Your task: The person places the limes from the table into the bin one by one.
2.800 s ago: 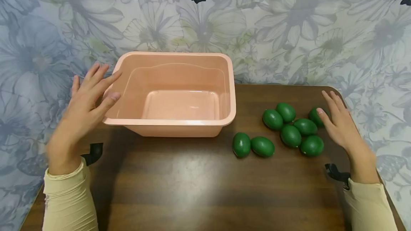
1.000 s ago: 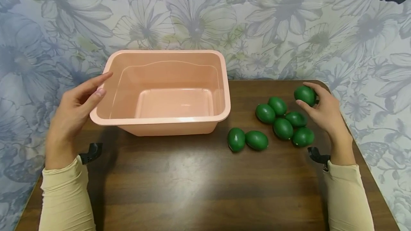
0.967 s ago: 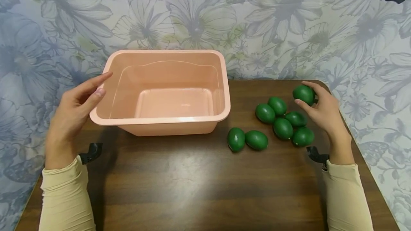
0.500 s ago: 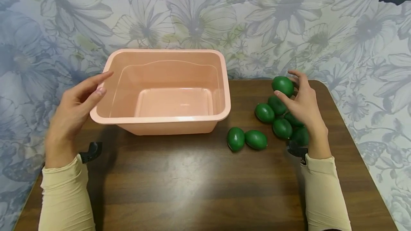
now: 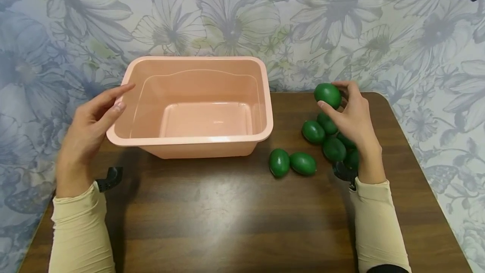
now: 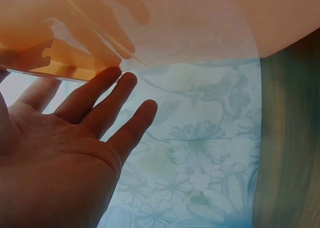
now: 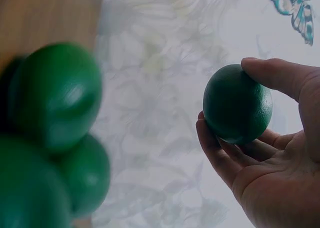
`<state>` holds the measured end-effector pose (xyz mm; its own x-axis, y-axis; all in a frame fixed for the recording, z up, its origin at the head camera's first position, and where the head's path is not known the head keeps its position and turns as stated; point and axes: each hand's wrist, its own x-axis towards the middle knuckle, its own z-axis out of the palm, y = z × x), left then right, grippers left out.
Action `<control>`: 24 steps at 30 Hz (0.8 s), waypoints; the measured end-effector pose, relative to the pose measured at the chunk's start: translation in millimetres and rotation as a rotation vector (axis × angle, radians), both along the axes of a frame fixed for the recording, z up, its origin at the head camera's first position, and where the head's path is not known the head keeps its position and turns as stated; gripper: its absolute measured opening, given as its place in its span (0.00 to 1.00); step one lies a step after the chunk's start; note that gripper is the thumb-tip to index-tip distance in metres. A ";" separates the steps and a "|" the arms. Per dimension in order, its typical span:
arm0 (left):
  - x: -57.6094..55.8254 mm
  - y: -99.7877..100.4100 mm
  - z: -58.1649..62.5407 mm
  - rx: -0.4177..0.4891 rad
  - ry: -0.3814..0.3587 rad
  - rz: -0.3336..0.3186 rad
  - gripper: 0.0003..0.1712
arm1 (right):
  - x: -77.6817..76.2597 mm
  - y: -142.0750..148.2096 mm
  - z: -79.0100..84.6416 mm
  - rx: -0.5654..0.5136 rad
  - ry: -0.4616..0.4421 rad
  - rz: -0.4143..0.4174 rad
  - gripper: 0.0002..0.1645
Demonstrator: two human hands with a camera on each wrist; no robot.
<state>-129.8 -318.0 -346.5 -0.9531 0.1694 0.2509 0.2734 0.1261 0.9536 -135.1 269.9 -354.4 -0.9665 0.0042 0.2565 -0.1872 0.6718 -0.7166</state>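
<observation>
My right hand (image 5: 358, 119) holds a glossy dark green oval fruit (image 5: 327, 95) between thumb and fingers, above the back of the table; the right wrist view shows this fruit (image 7: 235, 105) from below, the thumb on its upper side. At the left end of a peach-coloured plastic basin (image 5: 189, 141), my left hand (image 5: 85, 132) grips the rim, with thumb and index finger over it. The remaining fingers (image 6: 107, 105) reach along the outside of the wall in the left wrist view. Inside the basin only bare floor shows.
Several more green fruits (image 5: 334, 150) lie in a cluster under the right forearm, partly hidden by it. Two others (image 5: 279, 163) sit side by side right of the basin. The brown wooden table (image 5: 212, 218) meets a floral-patterned covering (image 5: 341, 33) at its back edge.
My right hand has closed round the far-right fruit, raised it and carried it left past the cluster. The left hand has settled from hovering onto the basin's rim.
</observation>
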 end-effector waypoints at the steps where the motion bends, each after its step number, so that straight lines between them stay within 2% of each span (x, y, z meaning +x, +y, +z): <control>1: 0.3 -0.7 -0.5 0.015 0.001 -0.007 0.26 | -1.1 -4.2 2.5 -0.002 0.010 0.002 0.40; 7: 0.4 -2.8 -4.8 0.044 0.022 -0.028 0.26 | -5.3 -35.8 22.0 -0.069 0.124 0.033 0.36; 11: -0.7 -2.9 -5.7 0.079 0.024 -0.045 0.26 | 1.4 -67.2 44.7 -0.155 0.224 0.082 0.33; 14: -1.0 -2.3 -4.7 0.085 0.011 -0.049 0.26 | 10.5 -88.5 58.4 -0.175 0.265 0.125 0.31; 19: -2.2 -1.3 -4.2 0.078 0.002 -0.040 0.26 | 16.9 -103.4 62.5 -0.135 0.287 0.159 0.31; 24: -1.3 -0.6 -2.9 0.070 -0.003 -0.022 0.25 | 18.2 -111.1 62.6 -0.140 0.287 0.180 0.32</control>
